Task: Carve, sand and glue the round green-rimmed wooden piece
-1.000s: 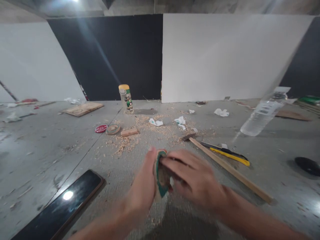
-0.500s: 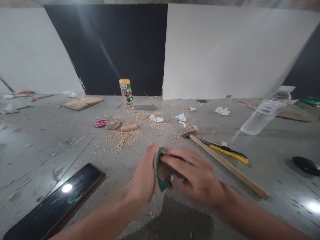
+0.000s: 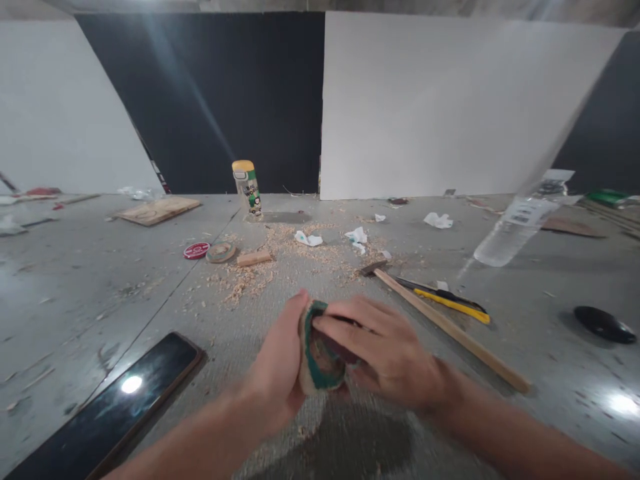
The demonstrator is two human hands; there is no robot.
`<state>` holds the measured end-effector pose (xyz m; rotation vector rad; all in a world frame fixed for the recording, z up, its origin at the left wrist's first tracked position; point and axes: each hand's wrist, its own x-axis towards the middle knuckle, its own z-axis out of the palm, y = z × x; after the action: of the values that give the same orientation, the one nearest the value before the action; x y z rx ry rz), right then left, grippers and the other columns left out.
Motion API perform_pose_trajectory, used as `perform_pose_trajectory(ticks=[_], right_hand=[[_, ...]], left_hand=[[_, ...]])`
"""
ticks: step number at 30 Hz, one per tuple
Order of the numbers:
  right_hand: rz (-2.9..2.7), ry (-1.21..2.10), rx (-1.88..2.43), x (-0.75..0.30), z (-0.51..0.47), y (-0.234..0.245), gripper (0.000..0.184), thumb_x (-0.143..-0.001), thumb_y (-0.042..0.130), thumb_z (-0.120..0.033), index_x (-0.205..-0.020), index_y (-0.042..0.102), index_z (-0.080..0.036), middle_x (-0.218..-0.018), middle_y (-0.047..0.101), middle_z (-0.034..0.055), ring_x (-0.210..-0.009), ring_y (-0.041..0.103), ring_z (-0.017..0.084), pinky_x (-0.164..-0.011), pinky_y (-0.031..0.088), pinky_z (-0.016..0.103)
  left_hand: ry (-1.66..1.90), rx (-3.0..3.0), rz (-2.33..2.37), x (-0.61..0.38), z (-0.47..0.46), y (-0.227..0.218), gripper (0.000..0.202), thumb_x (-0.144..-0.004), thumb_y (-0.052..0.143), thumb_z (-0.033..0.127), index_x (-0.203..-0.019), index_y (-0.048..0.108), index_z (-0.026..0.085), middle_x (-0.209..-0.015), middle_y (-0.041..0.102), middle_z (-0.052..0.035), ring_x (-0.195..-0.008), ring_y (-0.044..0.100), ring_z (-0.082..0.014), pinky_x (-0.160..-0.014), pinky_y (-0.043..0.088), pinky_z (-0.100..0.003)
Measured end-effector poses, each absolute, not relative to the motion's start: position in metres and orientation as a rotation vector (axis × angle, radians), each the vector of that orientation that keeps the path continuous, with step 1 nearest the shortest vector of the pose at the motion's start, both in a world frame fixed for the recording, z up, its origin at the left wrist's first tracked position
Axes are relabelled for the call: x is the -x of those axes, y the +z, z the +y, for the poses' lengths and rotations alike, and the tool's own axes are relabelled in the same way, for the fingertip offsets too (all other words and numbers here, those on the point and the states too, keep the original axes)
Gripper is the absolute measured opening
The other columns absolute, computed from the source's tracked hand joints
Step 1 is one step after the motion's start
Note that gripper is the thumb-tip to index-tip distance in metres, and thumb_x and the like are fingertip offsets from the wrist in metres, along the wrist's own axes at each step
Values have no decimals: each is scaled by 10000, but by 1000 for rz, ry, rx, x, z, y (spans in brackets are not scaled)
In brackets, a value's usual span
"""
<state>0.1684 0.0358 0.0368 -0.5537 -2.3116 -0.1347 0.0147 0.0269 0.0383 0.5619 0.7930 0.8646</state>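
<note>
Low over the grey table (image 3: 90,293), my left hand (image 3: 277,370) cups a round wooden piece with a green rim (image 3: 316,360), held on edge. My right hand (image 3: 383,350) lies across the piece's right face, fingers pressed together against it. What those fingers hold, if anything, is hidden. Wood shavings (image 3: 255,270) lie scattered just beyond both hands.
A dark phone (image 3: 120,407) lies at the lower left. A hammer (image 3: 445,327) and a yellow utility knife (image 3: 445,301) lie to the right, a water bottle (image 3: 517,223) beyond them. Farther back are a yellow-capped can (image 3: 247,187), a red lid (image 3: 196,251), a wooden disc (image 3: 221,252), a small block (image 3: 254,258) and a board (image 3: 156,210).
Both hands have shifted slightly left and toward me with the wooden piece; the right hand's fingers have moved across its face. The view has tilted a little.
</note>
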Motion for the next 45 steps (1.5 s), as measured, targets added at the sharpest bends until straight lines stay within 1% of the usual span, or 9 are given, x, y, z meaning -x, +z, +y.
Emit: perform_pose_trajectory(ticks=[7,10,12,23,30,33,37,41,45], right_hand=[[-2363,-99,498,-167,34,36,226,-946,447,-204,-1096,602,-136,-991,679,104,-805,604,206,-721,529,332],[-2322,-146,509,-168,34,39,266,-977,381,-194,-1103,602,-118,-968,676,112,-822,600,207,-736,522,330],[-2350,-101,491,-169,34,41,277,-995,383,-249,-1096,605,-119,-964,676,105,-817,600,202,-738,518,322],[-2389,16,421,-170,37,39,376,-1030,335,-364,-1086,612,-115,-999,667,100,-825,577,187,-737,492,325],[-2380,49,403,-170,43,36,304,-1016,363,-322,-1071,607,-150,-963,675,88,-792,579,194,-728,485,322],[-2340,5,428,-173,46,36,266,-1006,370,-245,-1062,609,-141,-944,672,100,-765,557,193,-677,476,315],[-2364,82,403,-175,43,40,240,-981,418,-209,-1131,591,-138,-1003,658,108,-831,567,190,-740,484,320],[-2353,126,402,-173,37,43,216,-951,480,-200,-1127,591,-143,-1024,662,105,-849,576,185,-738,489,309],[-2319,66,481,-172,40,39,247,-887,489,-118,-1101,599,-173,-1012,674,96,-863,608,191,-740,517,310]], left_hand=[[776,-472,792,-10,29,42,488,-901,399,567,-694,571,160,-527,566,-29,-488,567,-158,-465,459,-258],[686,-488,786,-9,27,45,530,-913,347,582,-739,603,151,-593,612,-68,-534,596,-186,-465,485,-293],[626,-488,777,-8,27,47,556,-913,323,593,-735,607,149,-603,620,-79,-551,609,-201,-462,496,-308],[538,-500,749,-2,31,46,616,-917,269,616,-763,619,133,-633,640,-104,-549,621,-208,-447,510,-313],[446,-456,809,-3,36,47,736,-933,106,611,-837,636,109,-634,634,-111,-536,624,-213,-421,529,-330],[428,-481,767,-3,36,45,820,-916,50,629,-886,655,77,-653,641,-151,-559,634,-229,-413,530,-325],[384,-502,727,-1,33,49,877,-905,22,648,-893,669,57,-647,634,-164,-564,628,-227,-429,542,-331],[436,-546,807,0,33,54,806,-927,87,644,-868,662,82,-666,621,-126,-574,606,-204,-396,528,-308],[499,-619,809,1,37,50,683,-951,151,562,-868,647,98,-658,601,-105,-556,578,-191,-373,505,-286]])
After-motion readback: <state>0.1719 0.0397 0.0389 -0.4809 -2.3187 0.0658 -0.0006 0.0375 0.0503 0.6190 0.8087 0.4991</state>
